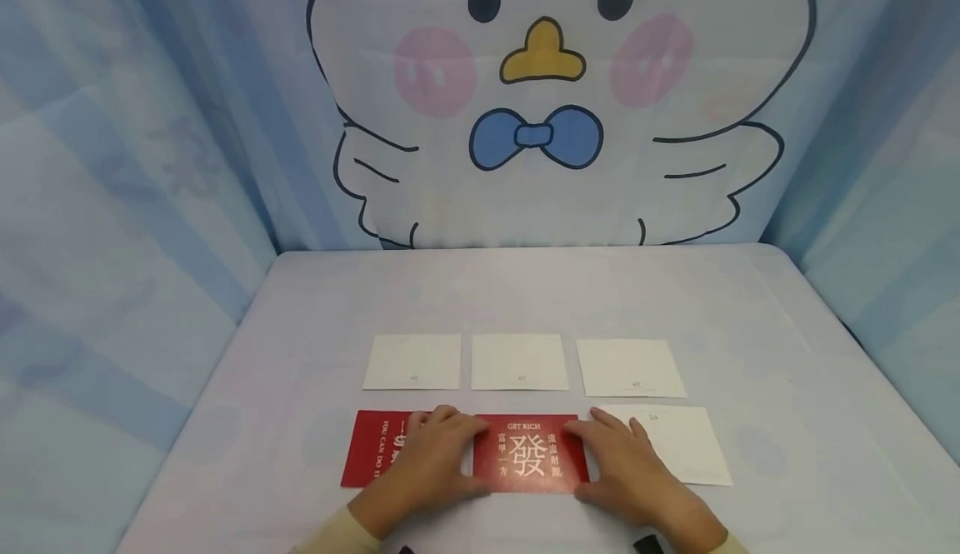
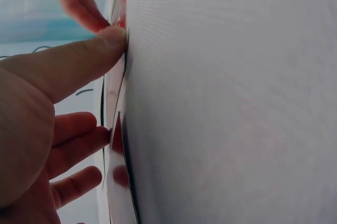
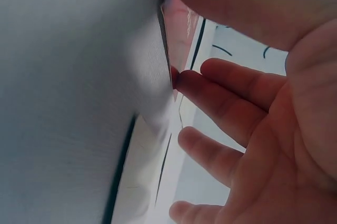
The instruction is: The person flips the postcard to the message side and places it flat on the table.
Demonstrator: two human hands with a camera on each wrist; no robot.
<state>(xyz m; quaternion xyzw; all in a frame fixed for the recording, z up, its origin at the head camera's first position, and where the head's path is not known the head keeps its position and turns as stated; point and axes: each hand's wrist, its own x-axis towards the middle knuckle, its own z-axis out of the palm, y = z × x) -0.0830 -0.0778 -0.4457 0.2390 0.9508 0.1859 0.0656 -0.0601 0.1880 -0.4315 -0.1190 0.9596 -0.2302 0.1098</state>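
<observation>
Between my two hands on the table lies a red card printed "GET RICH" with a large white character. My left hand touches its left corners with outstretched thumb and fingertips, and its wrist overlaps a second red card with sideways lettering. At the right corners, my right hand rests its thumb and fingertips, the other fingers spread loosely. Partly behind that hand is a white card. The right wrist view shows the red card's edge between thumb and fingers.
Farther back, three white cards lie in a row: left, middle and right. A pale cloth covers the table. Behind it hangs a curtain with a cartoon figure, and more curtains close off both sides.
</observation>
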